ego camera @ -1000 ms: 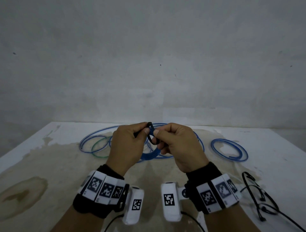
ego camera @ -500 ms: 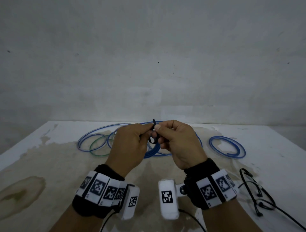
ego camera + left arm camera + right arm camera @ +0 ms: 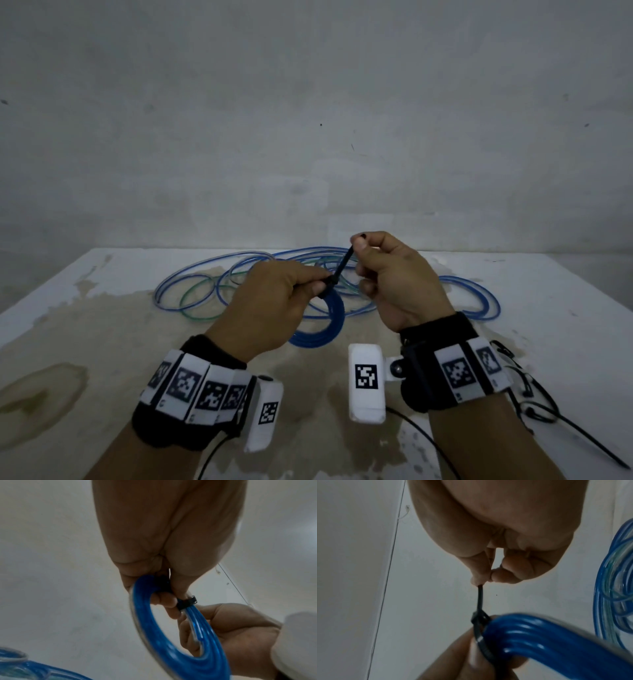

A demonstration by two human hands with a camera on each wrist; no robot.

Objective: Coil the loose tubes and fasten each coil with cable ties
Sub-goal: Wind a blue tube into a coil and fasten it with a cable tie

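Grey, scuffed wall rises behind a white, stained worktop point(image 3: 102, 342). Above it, the left hand point(image 3: 270, 308) holds a tight blue tube coil point(image 3: 325, 325), fingers curled round the bundle near its top, so the ring hangs below and in front of that hand, clear of the surface. A black cable tie point(image 3: 337, 274) is looped around the coil just beside the left fingertips, its locking head right at the thumb. The tie's free tail runs up and to the right from there to the right hand point(image 3: 394, 277), which pinches the tail's end between thumb and forefinger, the other fingers curled in. The right hand sits higher than the left and slightly apart from it, with the stretched tail bridging the gap. From the right wrist view the tail point(image 3: 479, 599) drops straight from the pinching fingertips point(image 3: 481, 577) to the loop around the coil point(image 3: 539, 635). Beyond both hands, loose blue and green tubes point(image 3: 205, 291) sprawl on the worktop. Farther right of the right hand lies another blue coil point(image 3: 479, 301), and spare black cable ties point(image 3: 534, 404) lie beside the right wrist.
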